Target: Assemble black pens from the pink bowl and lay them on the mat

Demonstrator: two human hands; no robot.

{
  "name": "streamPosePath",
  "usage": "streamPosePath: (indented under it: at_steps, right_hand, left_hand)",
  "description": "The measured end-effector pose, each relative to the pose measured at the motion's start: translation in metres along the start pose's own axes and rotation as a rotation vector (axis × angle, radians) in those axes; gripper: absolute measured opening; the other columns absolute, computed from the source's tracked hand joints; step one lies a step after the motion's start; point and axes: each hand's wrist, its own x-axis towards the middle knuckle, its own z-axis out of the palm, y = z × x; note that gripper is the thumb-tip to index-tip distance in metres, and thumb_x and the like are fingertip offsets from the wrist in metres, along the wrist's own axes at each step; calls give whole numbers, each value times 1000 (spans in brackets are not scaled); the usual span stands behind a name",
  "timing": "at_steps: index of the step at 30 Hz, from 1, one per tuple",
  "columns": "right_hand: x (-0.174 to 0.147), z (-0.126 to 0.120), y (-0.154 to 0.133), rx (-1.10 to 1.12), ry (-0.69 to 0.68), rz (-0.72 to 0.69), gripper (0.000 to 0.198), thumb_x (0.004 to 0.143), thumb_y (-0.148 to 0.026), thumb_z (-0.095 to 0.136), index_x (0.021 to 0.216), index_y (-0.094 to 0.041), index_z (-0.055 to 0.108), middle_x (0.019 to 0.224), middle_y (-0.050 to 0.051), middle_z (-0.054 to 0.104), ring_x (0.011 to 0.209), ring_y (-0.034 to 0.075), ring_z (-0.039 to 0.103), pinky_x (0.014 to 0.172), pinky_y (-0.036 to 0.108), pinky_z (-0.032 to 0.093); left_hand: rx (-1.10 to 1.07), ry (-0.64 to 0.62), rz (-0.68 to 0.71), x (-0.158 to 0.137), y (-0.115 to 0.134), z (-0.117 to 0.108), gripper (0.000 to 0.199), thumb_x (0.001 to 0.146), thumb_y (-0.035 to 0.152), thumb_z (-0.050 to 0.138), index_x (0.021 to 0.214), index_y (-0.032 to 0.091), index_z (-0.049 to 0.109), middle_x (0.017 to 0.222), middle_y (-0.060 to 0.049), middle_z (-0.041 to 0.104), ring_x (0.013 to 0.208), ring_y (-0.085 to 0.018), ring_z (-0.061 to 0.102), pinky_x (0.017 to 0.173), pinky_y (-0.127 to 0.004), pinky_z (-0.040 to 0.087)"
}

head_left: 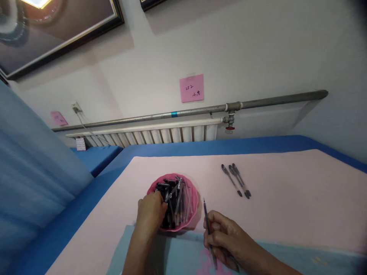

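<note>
My left hand reaches over the near left rim of a round pink basket. Its fingers curl down among black and clear pen parts; the fingertips are hidden, and I cannot make out what they grip. To the right of the basket, my right hand is closed around an uncapped pen, held nearly upright with its tip pointing up. A second dark slim piece shows below that palm, its kind unclear. Farther back on the right, three capped pens lie side by side, slanting.
The table bears a pink sheet over a blue cover. A light blue cloth lies along the near edge. Behind stand a white radiator and a pipe with a red valve. A blue curtain hangs at left.
</note>
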Motion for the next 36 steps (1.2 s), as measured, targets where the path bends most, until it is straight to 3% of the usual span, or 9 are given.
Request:
streamPosePath:
  at_steps: [11, 15, 19, 22, 24, 29, 32, 36]
  right_hand:
    - [1, -1, -1, -10, -4, 14, 8, 65, -20, 49, 67, -21, 41, 36, -10, 44, 27, 4, 31, 28, 16, 19]
    - [0, -1, 0, 19, 22, -4, 8, 65, -21, 47, 71, -21, 42, 42, -9, 50, 27, 3, 29, 28, 15, 17]
    - [2, -3, 0, 140, 119, -30, 12, 66, -23, 46, 75, -22, 39, 63, -5, 60, 32, 2, 37, 28, 13, 17]
    - [7, -10, 1, 172, 182, -40, 11, 69, -24, 48, 76, -22, 41, 63, -6, 58, 32, 2, 37, 28, 13, 16]
    - [9, -16, 0, 206, 226, -78, 15, 73, -32, 52, 78, -21, 44, 61, -7, 56, 29, 1, 33, 28, 13, 14]
    - [7, -24, -9, 321, 347, -213, 36, 68, -45, 64, 91, -22, 49, 57, -9, 52, 29, 0, 28, 29, 13, 15]
    - [4, -25, -13, 356, 402, -222, 33, 67, -44, 67, 81, -21, 48, 56, -10, 51, 30, -1, 27, 30, 12, 13]
    - [5, -27, -12, 343, 422, -180, 35, 70, -46, 64, 68, -20, 43, 54, -10, 49, 30, -1, 26, 30, 12, 12]
  left_hand:
    - [-39, 89, -27, 6, 1, 10, 15, 74, 19, 46, 84, 17, 57, 87, -12, 67, 83, -26, 61, 67, -32, 37]
    - [-123, 121, -23, 9, -8, 11, 13, 78, 23, 44, 77, 18, 55, 79, -9, 66, 75, -23, 60, 64, -29, 36]
    - [-454, 182, -23, 7, -19, 5, 16, 78, 30, 46, 68, 19, 51, 65, -2, 58, 64, -16, 53, 57, -25, 34]
    - [-803, 56, 142, 0, -14, 1, 20, 76, 38, 50, 69, 19, 50, 62, 2, 53, 58, -13, 48, 53, -22, 33]
    - [-890, -43, 252, -6, -2, 1, 22, 74, 40, 52, 70, 19, 51, 62, 2, 52, 57, -12, 47, 52, -21, 33]
    - [-753, -76, 391, -18, 33, 9, 17, 74, 34, 51, 65, 19, 49, 57, 3, 51, 54, -11, 45, 52, -21, 30]
    - [-675, -39, 480, -20, 43, 14, 17, 74, 31, 52, 62, 19, 47, 60, 2, 52, 58, -11, 45, 54, -22, 29]
    - [-656, 12, 470, -25, 48, 15, 17, 76, 31, 51, 64, 20, 46, 63, 2, 53, 60, -12, 46, 55, -22, 30]
